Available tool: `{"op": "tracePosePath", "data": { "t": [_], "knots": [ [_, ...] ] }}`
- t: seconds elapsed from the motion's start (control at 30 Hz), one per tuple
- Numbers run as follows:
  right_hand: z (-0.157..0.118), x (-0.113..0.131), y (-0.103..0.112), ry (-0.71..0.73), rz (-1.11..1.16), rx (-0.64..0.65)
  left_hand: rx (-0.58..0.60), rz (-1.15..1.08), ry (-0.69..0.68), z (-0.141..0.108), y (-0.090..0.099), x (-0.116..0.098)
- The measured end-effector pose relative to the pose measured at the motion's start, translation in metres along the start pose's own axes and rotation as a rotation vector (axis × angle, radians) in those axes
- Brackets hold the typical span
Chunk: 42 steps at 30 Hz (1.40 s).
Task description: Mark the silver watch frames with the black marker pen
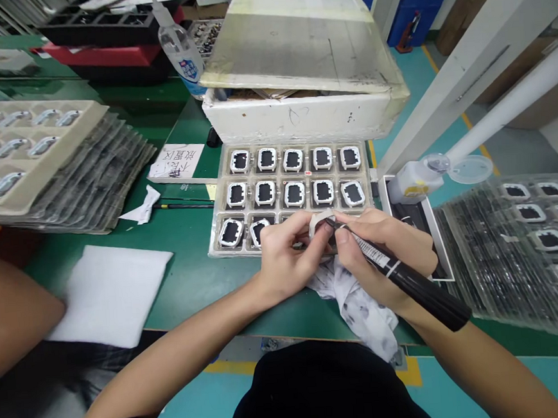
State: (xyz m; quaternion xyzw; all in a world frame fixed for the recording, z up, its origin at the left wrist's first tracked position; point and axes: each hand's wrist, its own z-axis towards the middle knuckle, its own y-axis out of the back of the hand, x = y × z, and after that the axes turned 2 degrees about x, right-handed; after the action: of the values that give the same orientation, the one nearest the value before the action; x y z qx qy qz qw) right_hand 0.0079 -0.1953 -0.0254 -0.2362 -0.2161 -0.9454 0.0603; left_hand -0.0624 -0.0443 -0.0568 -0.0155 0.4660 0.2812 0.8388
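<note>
The white watch-case frame [317, 223] is pinched in the left hand [286, 263], just beside the right hand [393, 237], which grips a black marker [405, 276].

Has frames [295, 195] in a tray [215, 222] on the counter [201, 273], box [301, 118] behind, left stack [90, 179], right stack [493, 263], cloth [361, 309] in front.

My green-topped workbench [192, 274] carries a compartment tray [234, 252] of watch-case frames [295, 195] in front of me. Just behind it sits a white foam box [300, 114], with a pump bottle [185, 62] near its left corner. To my left lie a handwritten card [178, 157], a white scrap [144, 208], a white sheet [112, 293], perhaps cloth, and a tray stack [97, 168]. At my right stand a shallow white box [446, 257] and another stack of trays [501, 269]; a spotted rag [364, 305] droops over the front edge.
</note>
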Motion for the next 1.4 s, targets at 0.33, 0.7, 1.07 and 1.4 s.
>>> {"op": "tracePosePath", "data": {
  "t": [0.33,0.7,1.07,1.4],
  "knots": [
    [-0.001,-0.006,-0.005,0.035,0.004,-0.035,-0.006,-0.043,0.062,-0.002,-0.002,0.001],
    [-0.001,-0.003,0.001,-0.032,0.109,-0.008,0.072,-0.366,0.315,0.004,-0.004,0.002],
    [0.0,-0.006,-0.002,0.025,0.151,-0.017,0.019,-0.233,0.187,-0.001,-0.003,0.005],
    [-0.002,-0.005,0.003,-0.123,0.171,-0.021,0.161,-0.655,0.599,0.015,-0.001,-0.007]
  ]
}}
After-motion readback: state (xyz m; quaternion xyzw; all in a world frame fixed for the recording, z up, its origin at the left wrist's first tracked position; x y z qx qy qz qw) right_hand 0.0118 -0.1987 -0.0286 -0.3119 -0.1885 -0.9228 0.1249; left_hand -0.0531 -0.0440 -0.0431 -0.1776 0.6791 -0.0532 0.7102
